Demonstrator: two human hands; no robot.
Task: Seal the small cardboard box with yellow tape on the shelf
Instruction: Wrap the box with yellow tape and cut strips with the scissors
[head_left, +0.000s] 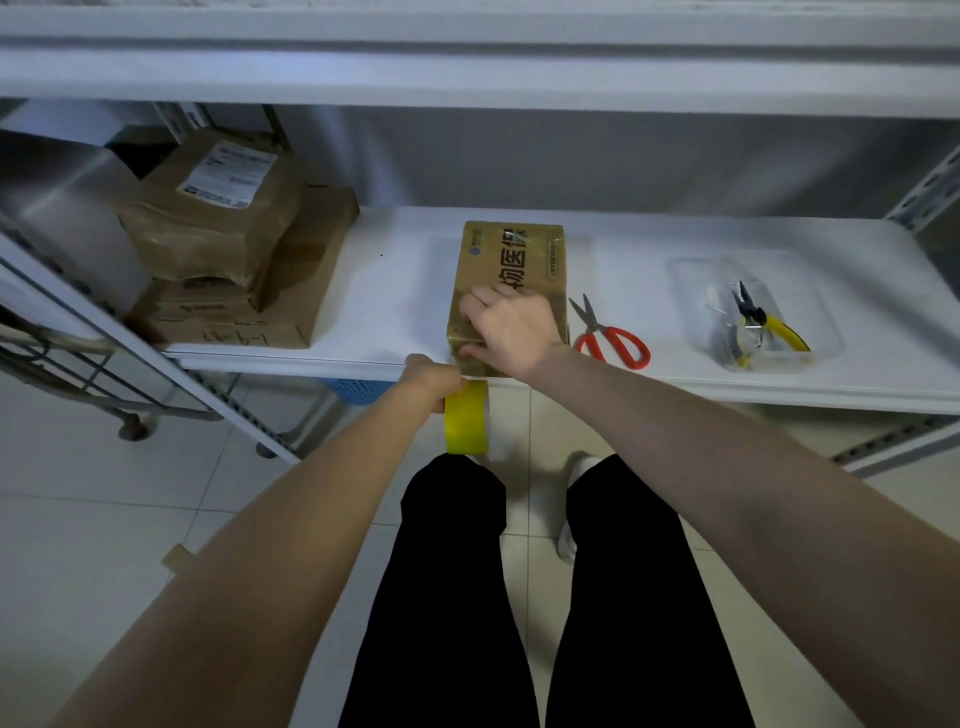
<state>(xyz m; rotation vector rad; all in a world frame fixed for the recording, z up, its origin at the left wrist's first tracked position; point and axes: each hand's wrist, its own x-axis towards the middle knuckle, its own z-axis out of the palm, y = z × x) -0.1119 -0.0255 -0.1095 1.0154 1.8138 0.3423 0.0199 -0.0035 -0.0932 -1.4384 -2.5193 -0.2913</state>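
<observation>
A small cardboard box with dark printed characters lies on the white shelf, its near end at the shelf's front edge. My right hand rests on the near part of its top, fingers spread flat, thumb against the front face. My left hand grips a roll of yellow tape just below the shelf's front edge, right under the box's near end. Tape seems to run from the roll up to the box, though the hands hide the join.
Red-handled scissors lie right of the box. Further right, a clear plastic tray holds yellow-handled pliers. Stacked brown parcels fill the shelf's left end. An upper shelf hangs overhead. My legs stand below on the tiled floor.
</observation>
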